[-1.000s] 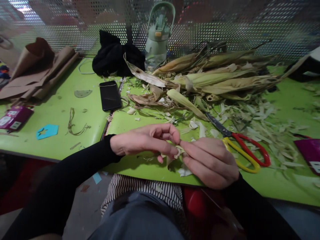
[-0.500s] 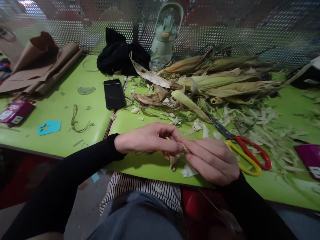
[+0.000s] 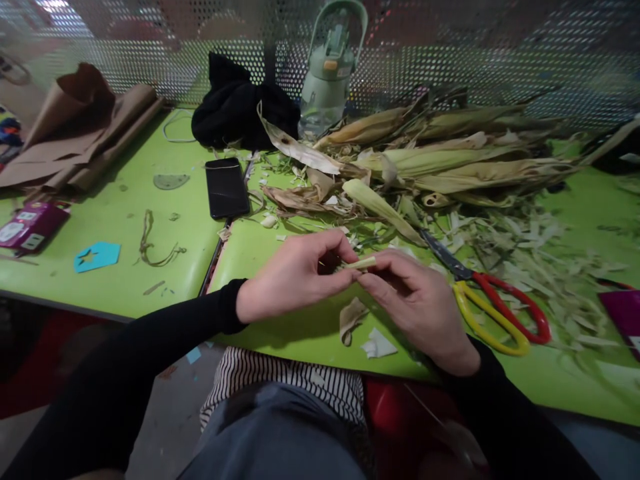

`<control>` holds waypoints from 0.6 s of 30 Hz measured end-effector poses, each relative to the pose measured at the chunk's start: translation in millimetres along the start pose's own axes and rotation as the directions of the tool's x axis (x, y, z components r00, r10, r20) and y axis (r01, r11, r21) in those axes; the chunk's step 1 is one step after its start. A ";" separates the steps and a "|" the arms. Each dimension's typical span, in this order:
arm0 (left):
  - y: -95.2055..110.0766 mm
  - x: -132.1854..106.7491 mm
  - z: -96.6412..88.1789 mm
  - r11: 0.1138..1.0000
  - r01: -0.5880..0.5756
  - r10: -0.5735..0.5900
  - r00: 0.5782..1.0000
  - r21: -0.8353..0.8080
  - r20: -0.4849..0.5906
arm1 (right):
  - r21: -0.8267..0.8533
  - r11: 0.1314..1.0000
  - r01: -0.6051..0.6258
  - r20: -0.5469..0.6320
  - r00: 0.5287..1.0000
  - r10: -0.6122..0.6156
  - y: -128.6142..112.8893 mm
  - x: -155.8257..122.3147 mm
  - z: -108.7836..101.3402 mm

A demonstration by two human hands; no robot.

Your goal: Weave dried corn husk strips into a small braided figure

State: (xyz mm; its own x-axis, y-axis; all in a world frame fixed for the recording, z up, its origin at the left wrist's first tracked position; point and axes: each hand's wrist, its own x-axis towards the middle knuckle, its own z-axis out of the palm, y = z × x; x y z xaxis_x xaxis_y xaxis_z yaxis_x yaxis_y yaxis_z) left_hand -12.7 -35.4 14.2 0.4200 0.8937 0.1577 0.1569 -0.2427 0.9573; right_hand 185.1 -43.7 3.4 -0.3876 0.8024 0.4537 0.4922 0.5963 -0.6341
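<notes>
Between my two hands is a short, narrow piece of pale corn husk [image 3: 362, 264]. My left hand [image 3: 300, 272] pinches its left end between thumb and fingers. At its right end, the thumb and fingertips of my right hand [image 3: 421, 303] close on it. Below the hands, on the green table [image 3: 295, 337], lie a curled tan husk scrap [image 3: 352, 320] and a whitish scrap [image 3: 379, 344]. Right of my right hand rest scissors with one red and one yellow handle [image 3: 493, 320], their blades pointing away from me.
Dried corn husks [image 3: 450, 163] are heaped at the back, with shredded husk [image 3: 545, 273] to the right. Behind stand a green bottle [image 3: 327, 80] and black cloth [image 3: 245, 107]. A phone [image 3: 227, 188], blue paper tag [image 3: 97, 257] and brown paper [image 3: 95, 140] lie leftward.
Both hands have lifted slightly away from me and turned, so the husk piece between the fingertips now shows. The tan scrap below them is uncovered.
</notes>
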 end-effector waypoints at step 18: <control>-9.5 -5.2 6.5 0.900 -0.150 0.137 0.989 0.409 0.062 | 0.221 0.913 -0.343 0.045 0.939 0.341 -5.7 -3.0 2.2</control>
State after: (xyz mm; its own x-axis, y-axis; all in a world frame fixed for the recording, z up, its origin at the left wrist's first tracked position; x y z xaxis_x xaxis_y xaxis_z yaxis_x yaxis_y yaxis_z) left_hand -10.6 -40.2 2.7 0.4921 0.8270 0.2718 0.4436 -0.5068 0.7391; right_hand 181.8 -49.5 4.2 -0.2309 0.9559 0.1813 0.4104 0.2646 -0.8727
